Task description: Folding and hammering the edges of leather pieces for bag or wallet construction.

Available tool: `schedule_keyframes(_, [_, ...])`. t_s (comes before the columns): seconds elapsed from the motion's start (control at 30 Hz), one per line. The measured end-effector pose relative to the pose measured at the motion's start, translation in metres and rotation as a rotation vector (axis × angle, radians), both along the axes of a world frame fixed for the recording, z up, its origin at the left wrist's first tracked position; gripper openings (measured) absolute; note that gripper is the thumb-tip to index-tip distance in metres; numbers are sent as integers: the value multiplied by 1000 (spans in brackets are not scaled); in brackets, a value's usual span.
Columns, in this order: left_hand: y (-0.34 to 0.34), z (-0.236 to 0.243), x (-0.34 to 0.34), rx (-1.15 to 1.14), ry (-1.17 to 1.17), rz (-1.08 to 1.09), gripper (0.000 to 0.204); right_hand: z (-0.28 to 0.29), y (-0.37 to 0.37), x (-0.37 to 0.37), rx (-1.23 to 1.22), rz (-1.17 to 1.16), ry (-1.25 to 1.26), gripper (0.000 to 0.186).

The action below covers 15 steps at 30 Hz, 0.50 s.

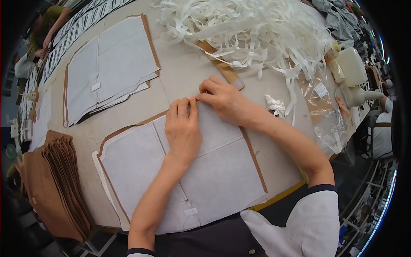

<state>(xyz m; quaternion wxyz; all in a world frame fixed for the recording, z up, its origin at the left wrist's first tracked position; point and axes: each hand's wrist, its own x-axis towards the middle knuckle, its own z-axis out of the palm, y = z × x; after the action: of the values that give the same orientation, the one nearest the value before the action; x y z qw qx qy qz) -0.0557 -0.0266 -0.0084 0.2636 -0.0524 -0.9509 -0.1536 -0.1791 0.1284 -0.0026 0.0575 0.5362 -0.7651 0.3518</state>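
Note:
A white-lined fabric panel (222, 171) with a brown border lies flat in front of me. My left hand (184, 130) rests on it, its fingers together and curled at the far edge. Right beside those fingertips, my right hand (224, 100) pinches the same edge between thumb and bent fingers. Exactly what lies between the fingertips is too small to make out. The panel has sewn seams across it and a small white tag (190, 211) near its close edge.
Another stack of lined panels (122, 55) lies at the far left. Brown folded fabric pieces (51, 188) hang over the left edge. Beyond my hands are a heap of white tape (252, 30) and a brown strip (222, 66). Bottles (349, 66) and a plastic bag (323, 107) stand at right.

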Motion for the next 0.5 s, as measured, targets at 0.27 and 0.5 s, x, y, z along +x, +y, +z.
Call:
schedule_keyframes(0.27, [0,9,2,7,-54,8,40,40,19,19,294,-281,-531,18])
schedule_keyframes(0.5, [1,15,-2,122,-82,-61,36,18,30,44,84,-449,-415,10])
